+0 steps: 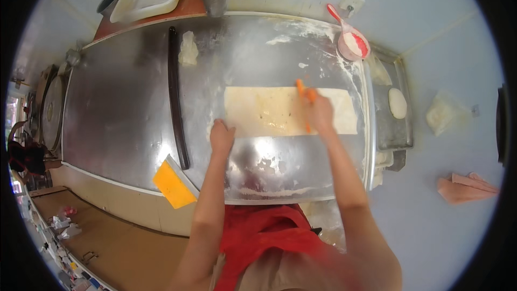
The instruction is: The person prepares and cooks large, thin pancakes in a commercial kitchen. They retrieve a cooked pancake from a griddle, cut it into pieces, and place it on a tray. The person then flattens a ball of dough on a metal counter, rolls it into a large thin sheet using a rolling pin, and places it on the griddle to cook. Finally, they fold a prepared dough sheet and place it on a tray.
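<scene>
A long rectangular sheet of rolled dough (278, 109) lies flat on the metal worktop (117, 101), its middle shiny with small dark specks. My right hand (319, 111) is closed on an orange tool (299, 85), blurred, whose lower edge meets the dough right of its middle; its exact kind cannot be told. At the dough's lower left corner rests my left hand (222, 135), fingers curled beside the edge; whether it pinches the dough cannot be told.
Left of the dough lie a dark rolling pin (175, 97), a crumpled plastic bag (188, 48) and a yellow dough scraper (173, 184). A flour scoop (353, 44) sits at the upper right corner. A metal tray (394, 133) holds a dough piece (397, 103). Another person (28, 157) is far left.
</scene>
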Demonstrator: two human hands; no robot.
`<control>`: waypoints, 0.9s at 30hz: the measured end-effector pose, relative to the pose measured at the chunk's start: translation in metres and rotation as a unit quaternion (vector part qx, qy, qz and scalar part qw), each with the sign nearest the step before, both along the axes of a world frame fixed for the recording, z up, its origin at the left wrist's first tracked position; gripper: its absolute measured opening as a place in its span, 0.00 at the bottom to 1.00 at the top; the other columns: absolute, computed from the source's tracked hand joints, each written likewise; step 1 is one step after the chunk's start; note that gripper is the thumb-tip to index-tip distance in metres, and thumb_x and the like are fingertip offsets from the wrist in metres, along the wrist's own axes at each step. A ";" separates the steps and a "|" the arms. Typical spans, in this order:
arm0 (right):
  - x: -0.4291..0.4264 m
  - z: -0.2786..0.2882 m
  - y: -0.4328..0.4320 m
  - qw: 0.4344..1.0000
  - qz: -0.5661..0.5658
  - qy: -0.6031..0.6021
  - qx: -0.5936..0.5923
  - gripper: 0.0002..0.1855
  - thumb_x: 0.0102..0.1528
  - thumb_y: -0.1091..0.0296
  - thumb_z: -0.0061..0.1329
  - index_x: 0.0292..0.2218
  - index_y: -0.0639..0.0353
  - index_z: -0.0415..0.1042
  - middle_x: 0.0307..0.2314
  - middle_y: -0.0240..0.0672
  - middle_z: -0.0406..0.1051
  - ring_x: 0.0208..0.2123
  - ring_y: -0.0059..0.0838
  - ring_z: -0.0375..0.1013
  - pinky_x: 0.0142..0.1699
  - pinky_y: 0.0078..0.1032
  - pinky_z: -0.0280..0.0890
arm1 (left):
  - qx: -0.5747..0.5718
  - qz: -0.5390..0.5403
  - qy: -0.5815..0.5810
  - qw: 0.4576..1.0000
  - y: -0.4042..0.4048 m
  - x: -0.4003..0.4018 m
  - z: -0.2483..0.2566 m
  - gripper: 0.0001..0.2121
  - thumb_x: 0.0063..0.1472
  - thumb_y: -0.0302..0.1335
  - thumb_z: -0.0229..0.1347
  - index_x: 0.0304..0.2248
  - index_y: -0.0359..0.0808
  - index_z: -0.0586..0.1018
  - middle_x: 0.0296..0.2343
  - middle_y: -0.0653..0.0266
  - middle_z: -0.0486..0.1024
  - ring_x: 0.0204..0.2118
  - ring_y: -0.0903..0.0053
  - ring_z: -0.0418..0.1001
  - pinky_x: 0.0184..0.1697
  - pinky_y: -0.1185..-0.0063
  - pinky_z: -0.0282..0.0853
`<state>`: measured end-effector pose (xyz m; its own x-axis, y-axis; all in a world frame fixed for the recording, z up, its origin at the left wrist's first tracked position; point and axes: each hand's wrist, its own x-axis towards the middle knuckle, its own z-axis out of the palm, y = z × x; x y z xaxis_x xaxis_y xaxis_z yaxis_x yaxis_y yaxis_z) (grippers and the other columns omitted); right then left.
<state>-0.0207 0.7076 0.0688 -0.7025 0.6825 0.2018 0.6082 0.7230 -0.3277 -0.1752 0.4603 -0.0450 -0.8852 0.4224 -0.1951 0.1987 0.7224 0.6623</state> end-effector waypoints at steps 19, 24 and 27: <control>0.096 -0.019 0.055 0.921 -0.106 0.233 -0.293 0.09 0.60 0.71 0.43 0.38 0.68 0.68 0.26 0.39 0.73 0.26 0.27 0.78 0.31 0.22 0.71 | 0.153 0.042 -0.143 0.977 -0.011 -0.008 -0.017 0.06 0.53 0.23 0.56 0.31 0.31 0.72 0.23 0.62 0.73 0.25 0.77 0.70 0.30 0.77 0.68; 0.078 -0.003 0.071 0.999 0.006 -0.031 0.013 0.11 0.59 0.68 0.42 0.38 0.67 0.68 0.21 0.44 0.71 0.20 0.34 0.74 0.25 0.29 0.67 | 0.196 0.088 -0.173 0.961 -0.007 -0.004 -0.016 0.09 0.55 0.21 0.54 0.37 0.29 0.73 0.28 0.63 0.76 0.30 0.80 0.72 0.33 0.81 0.67; -0.005 -0.020 0.000 0.977 0.091 -0.190 0.040 0.09 0.53 0.73 0.41 0.37 0.61 0.70 0.22 0.38 0.72 0.26 0.37 0.74 0.28 0.31 0.69 | 0.183 0.120 -0.223 0.950 -0.004 -0.004 -0.009 0.11 0.56 0.21 0.53 0.39 0.29 0.73 0.30 0.64 0.76 0.31 0.81 0.72 0.33 0.81 0.67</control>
